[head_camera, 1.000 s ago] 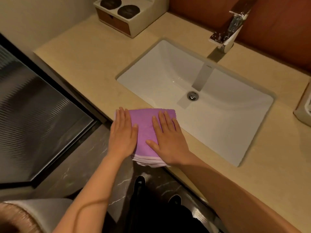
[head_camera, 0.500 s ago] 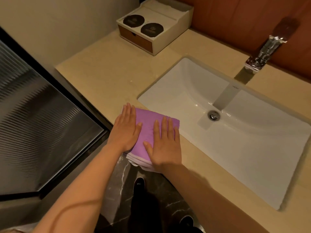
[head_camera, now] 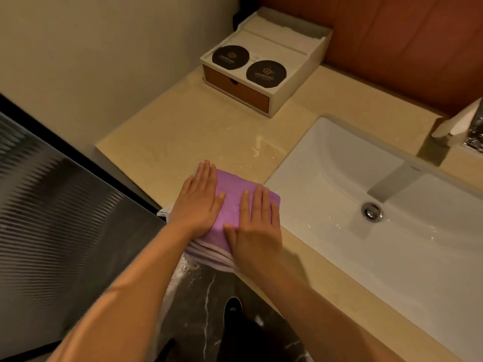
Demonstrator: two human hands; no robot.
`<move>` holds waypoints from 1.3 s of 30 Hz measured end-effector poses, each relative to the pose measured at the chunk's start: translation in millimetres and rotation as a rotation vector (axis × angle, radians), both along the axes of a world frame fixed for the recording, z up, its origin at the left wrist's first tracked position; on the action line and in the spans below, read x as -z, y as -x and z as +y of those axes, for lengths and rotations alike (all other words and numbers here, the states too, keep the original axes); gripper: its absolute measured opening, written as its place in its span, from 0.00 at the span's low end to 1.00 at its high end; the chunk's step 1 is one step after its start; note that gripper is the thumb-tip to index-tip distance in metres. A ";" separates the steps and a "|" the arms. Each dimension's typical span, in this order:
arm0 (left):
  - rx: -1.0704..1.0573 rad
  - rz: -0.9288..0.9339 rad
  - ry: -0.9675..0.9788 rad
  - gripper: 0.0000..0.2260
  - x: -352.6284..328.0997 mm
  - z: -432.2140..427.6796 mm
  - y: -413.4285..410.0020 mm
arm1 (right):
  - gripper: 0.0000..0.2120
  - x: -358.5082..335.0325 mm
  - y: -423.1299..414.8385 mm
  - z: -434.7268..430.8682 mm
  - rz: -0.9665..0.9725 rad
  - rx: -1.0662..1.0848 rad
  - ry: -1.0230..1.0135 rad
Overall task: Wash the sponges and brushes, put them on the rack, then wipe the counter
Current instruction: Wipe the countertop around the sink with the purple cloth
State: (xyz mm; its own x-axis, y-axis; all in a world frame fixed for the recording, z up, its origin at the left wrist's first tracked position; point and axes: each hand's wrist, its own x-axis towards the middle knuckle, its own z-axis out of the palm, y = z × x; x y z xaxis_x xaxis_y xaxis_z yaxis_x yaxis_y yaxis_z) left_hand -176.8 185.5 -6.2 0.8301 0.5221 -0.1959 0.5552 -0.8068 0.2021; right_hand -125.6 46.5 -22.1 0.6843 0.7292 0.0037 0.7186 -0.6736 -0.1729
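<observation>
Flat-palmed with no grip, left hand (head_camera: 200, 205) and right hand (head_camera: 257, 226) had slid the folded purple cloth (head_camera: 232, 202) left past the sink (head_camera: 339, 178), so surface (head_camera: 183, 131) wiping looked underway.

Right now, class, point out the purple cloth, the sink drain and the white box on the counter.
purple cloth (head_camera: 234, 186): head view, bare middle of its top.
sink drain (head_camera: 371, 210): head view, centre of the metal plug.
white box (head_camera: 277, 50): head view, its flat white top.
</observation>
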 end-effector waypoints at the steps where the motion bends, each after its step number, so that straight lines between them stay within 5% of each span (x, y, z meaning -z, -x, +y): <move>1: 0.017 -0.006 -0.004 0.32 0.8 4.3 0.0 | 0.34 -0.8 0.4 4.1 0.013 0.014 0.001; 10: 0.067 -0.011 -0.026 0.36 7.0 76.5 -3.0 | 0.34 -5.3 3.4 68.1 -0.066 0.008 0.002; 20: 0.112 0.013 -0.097 0.30 -0.2 154.2 -14.4 | 0.34 -7.8 4.3 144.4 -0.011 0.072 0.019; 26: -0.277 -0.176 -0.047 0.26 -11.6 109.1 2.8 | 0.16 -28.1 -44.4 145.6 -0.123 -0.093 -0.092; 30: -0.476 -0.156 0.098 0.26 -4.6 84.1 14.8 | 0.23 -19.0 -65.4 158.6 -0.206 -0.439 -0.023; 39: -0.252 -0.098 -0.075 0.33 3.4 134.2 22.1 | 0.27 -14.4 -64.8 196.1 -0.087 -0.694 0.159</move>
State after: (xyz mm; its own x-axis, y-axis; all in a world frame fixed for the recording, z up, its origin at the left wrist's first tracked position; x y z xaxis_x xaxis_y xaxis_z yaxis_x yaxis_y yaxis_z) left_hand -199.0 319.7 -9.5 0.6851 0.7247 -0.0740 0.7211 -0.6604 0.2095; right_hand -60.8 242.6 -7.7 0.0644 0.9923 -0.1055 0.9971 -0.0683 -0.0333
